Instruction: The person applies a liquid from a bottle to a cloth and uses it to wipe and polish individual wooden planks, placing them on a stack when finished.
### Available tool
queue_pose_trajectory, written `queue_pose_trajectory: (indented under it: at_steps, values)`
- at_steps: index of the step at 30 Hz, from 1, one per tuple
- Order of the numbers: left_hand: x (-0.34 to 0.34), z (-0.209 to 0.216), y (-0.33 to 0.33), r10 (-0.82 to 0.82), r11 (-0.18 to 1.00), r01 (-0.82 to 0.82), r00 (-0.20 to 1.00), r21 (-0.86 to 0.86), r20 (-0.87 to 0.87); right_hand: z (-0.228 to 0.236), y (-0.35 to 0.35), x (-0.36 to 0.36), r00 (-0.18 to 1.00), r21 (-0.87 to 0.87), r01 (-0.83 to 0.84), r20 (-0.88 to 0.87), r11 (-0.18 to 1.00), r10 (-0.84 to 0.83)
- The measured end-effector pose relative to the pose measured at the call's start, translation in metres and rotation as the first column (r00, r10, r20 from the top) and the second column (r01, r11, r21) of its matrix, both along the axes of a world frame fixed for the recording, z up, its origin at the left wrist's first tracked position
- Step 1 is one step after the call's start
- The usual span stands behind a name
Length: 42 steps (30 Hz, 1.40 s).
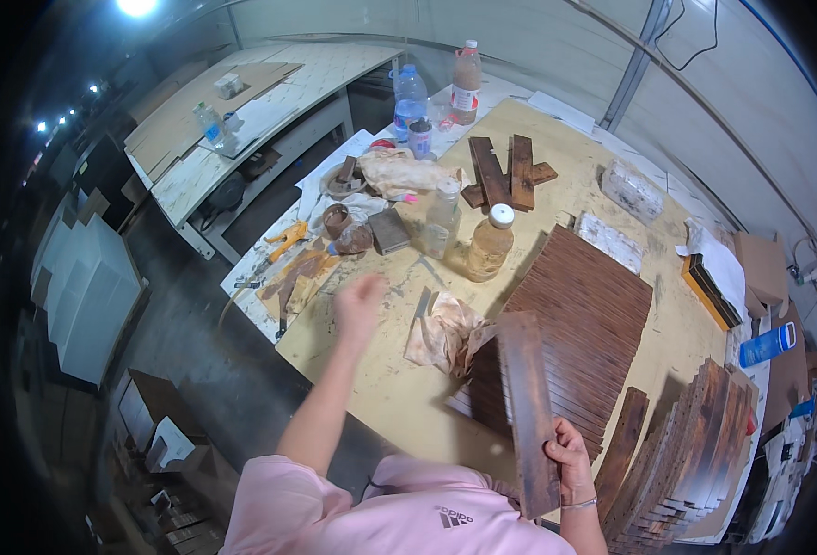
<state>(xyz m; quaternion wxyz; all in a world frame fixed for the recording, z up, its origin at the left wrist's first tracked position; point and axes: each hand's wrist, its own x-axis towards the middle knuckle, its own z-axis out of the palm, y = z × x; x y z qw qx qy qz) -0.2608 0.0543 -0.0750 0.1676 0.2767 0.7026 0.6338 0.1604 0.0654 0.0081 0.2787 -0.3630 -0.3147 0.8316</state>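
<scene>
A dark-stained wooden plank (pixel 524 398) stands tilted in front of my chest, with my right hand (pixel 570 458) gripping its lower right edge. My left hand (pixel 359 303) is raised over the near left part of the table; motion smears its fingers. Right of it lies a crumpled, brown-stained cloth (pixel 447 331) with a thin grey blade-like piece beside it. Behind the plank spreads a large bed of narrow dark wood strips (pixel 589 310), packed side by side. Farther back is a white-capped bottle of amber liquid (pixel 490 245) beside a clear bottle (pixel 442 220).
A tall pile of planks (pixel 690 453) stands at the near right. Several short wood pieces (pixel 505 176) lie crossed at the back. Rags (pixel 399 173), a grey block (pixel 390 231) and orange-handled tool (pixel 288 239) sit left. Two wrapped bundles (pixel 632 190) lie back right.
</scene>
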Motion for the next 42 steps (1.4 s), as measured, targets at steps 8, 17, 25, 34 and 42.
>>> queue_pose_trajectory:
  at_steps: [8, 17, 25, 34, 42]
  values:
    - [-0.132, -0.048, -0.083, -0.058, 0.625, -0.601, 0.601, -0.498, -0.797, 0.009, 0.025, -0.001, 0.975, 0.18, 0.208, 0.043, 0.961, -0.219]
    - [0.044, 0.068, -0.019, -0.229, 0.973, 0.199, 0.818, -0.114, -0.527, 0.022, 0.041, -0.028, 0.95, 0.272, 0.21, 0.172, 0.939, -0.262]
    - [0.166, 0.122, 0.041, -0.391, 0.828, 0.555, 0.676, 0.082, -0.625, 0.028, 0.043, -0.034, 0.947, 0.274, 0.281, 0.074, 0.92, -0.312]
    - [0.198, 0.086, -0.035, -0.761, 0.457, 0.857, 0.238, -0.239, -0.603, 0.036, 0.056, -0.017, 0.869, 0.342, 0.462, 0.011, 0.818, -0.495]
    - [0.193, 0.11, 0.011, -0.556, 0.72, 0.692, 0.541, -0.042, -0.631, 0.027, 0.058, -0.026, 0.832, 0.334, 0.522, 0.004, 0.784, -0.555]
